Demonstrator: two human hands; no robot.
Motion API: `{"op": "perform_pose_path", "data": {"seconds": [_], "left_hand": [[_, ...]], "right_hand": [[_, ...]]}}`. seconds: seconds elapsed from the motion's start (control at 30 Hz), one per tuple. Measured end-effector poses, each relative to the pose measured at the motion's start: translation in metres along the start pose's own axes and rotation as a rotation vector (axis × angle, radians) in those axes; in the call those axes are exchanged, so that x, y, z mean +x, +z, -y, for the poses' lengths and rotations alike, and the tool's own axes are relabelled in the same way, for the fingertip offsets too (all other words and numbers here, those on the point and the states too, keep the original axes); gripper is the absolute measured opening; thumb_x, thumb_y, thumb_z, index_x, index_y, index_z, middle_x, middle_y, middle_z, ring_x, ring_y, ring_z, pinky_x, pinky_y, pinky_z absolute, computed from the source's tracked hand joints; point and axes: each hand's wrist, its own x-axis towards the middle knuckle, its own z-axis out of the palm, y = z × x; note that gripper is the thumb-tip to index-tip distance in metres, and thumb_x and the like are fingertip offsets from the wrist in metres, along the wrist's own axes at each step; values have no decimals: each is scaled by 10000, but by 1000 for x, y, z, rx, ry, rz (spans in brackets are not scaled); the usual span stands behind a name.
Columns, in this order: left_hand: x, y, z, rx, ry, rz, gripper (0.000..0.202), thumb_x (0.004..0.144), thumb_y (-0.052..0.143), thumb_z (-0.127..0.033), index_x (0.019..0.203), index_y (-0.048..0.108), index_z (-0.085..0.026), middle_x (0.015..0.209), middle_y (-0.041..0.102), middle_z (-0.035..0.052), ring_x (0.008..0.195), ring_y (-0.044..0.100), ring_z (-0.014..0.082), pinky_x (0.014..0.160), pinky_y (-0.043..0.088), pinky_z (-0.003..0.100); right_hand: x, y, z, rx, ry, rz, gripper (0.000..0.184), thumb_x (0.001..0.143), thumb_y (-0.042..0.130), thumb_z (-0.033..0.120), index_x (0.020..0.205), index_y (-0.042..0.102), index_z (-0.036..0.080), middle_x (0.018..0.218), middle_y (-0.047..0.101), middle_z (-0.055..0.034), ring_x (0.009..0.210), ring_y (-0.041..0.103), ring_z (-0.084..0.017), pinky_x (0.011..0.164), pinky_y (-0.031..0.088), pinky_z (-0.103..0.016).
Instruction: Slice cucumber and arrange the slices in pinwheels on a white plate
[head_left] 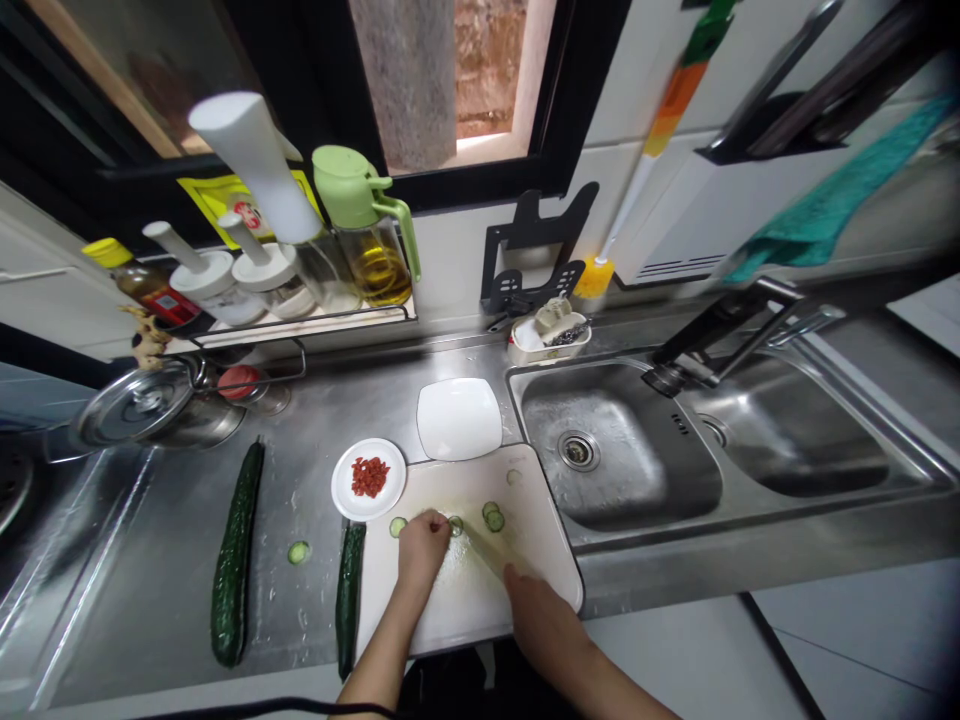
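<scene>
Ideally, steady the cucumber slice (455, 525) near the middle of the cutting board (465, 612) with the left hand (423, 552), narrowly bunched, hold unclear; tuck clear of the knife (486, 554) gripped in the right hand (541, 612).

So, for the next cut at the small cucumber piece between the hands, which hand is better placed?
Probably the right. The right hand grips the knife, its blade reaching towards the cucumber piece. The left hand is curled close beside that piece, so it seems better placed for steadying.
</scene>
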Motion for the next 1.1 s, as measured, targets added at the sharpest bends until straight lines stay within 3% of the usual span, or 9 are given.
{"op": "perform_pose_path", "data": {"seconds": [0.47,0.77,0.93,1.1], "left_hand": [[-1,0,-1,10,11,-8,169,737,516,-163,663,668,-167,630,648,6,614,562,120,612,354,214],[-5,1,0,-49,30,-24,176,750,511,-220,664,654,-165,612,647,2,597,568,122,604,366,212],[-12,-14,10,-91,7,-100,242,774,525,-368,751,684,-188,690,695,7,662,615,149,640,401,220],[-16,-38,38,-68,-129,-204,296,778,517,-450,817,685,-210,774,726,22,728,651,177,668,418,234]], "right_hand": [[4,7,2,10,-8,-3,528,780,346,1,1267,513,121,1058,671,-138,976,620,-222,801,439,-275],[-8,15,-16,-12,8,73,595,756,286,-53,1308,469,68,1147,627,-167,1055,583,-240,888,427,-307],[-6,22,-24,1,15,78,587,763,282,-59,1308,464,63,1123,630,-175,1046,584,-236,878,431,-309],[-3,29,-29,14,14,61,581,784,275,-44,1319,461,84,1151,618,-171,1064,575,-228,889,422,-302]]}}
